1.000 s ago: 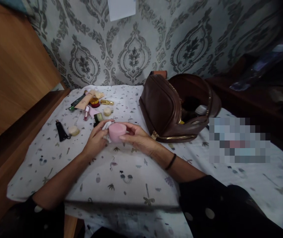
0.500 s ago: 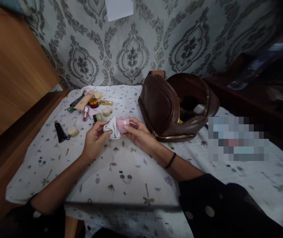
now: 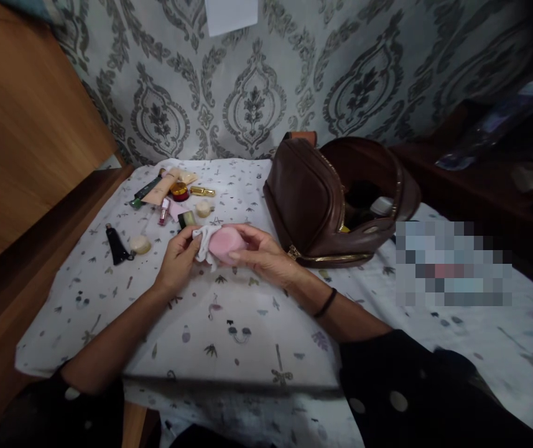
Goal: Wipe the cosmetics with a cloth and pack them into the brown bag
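Observation:
My right hand (image 3: 264, 254) is closed around a small pink jar (image 3: 225, 244), thumb in front and fingers behind it. The jar is tilted so that its flat round end faces me. My left hand (image 3: 177, 258) pinches a crumpled white cloth (image 3: 203, 242), which touches the jar's left side. Both hands are held above the printed white bedsheet (image 3: 247, 311). Just beyond the left fingers lies a small dark and green container (image 3: 186, 219), partly hidden.
An open brown leather bag (image 3: 306, 193) stands at the right, a white item inside. At the left lie a black tube (image 3: 115, 244), a cream-coloured round item (image 3: 140, 244), a red jar with gold lid (image 3: 180, 191), a gold tube (image 3: 202, 191) and other cosmetics. Wooden furniture (image 3: 28, 93) borders the left.
The pink jar has been turned in my right hand, from side-on to its round end facing me. The cloth stays against it. The whole view has shifted slightly.

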Available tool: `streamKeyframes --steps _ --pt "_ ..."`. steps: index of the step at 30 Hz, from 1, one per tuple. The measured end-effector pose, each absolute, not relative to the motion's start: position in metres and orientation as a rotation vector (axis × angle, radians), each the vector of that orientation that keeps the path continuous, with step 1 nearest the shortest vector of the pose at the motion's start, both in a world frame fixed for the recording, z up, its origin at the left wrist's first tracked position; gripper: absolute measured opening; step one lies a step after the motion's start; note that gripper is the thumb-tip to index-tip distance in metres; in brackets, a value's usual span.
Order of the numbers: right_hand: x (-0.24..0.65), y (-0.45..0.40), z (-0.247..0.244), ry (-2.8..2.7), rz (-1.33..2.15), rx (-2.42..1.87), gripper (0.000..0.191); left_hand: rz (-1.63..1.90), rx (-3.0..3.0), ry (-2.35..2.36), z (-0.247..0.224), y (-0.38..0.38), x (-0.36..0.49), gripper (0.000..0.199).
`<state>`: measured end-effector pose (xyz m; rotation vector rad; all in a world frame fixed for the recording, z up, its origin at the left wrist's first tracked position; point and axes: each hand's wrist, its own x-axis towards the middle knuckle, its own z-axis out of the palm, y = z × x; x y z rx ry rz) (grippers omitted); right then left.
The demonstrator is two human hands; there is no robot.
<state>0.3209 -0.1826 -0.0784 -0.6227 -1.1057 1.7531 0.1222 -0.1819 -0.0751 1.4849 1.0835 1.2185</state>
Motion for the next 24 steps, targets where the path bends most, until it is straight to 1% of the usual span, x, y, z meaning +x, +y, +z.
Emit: streamKeyframes --steps 5,10,15,19,24 --pt "0.320 -0.184 -0.079 -1.275 1.575 -0.723 0.058 1.176 1.544 1.090 -0.072 -0.181 0.121 0.030" --pt "0.320 -0.181 -0.081 -1.401 1.398 -0.846 0.067 1.168 1.688 1.101 -0.067 -0.183 0.123 0.029" --pt "0.319 -0.176 -0.087 -1.372 1.333 -0.925 0.059 1.174 1.767 1.104 -0.066 -0.187 0.124 0.027" --pt "0.320 -0.172 -0.091 -1.386 1.297 -0.959 0.057 1.223 2.038 1.073 -0.064 -0.193 0.125 0.024" --pt "0.321 -0.175 -0.094 -1.579 1.081 -0.995 0.051 1.144 2.345 1.063 -0.059 -0.198 0.126 0.024"
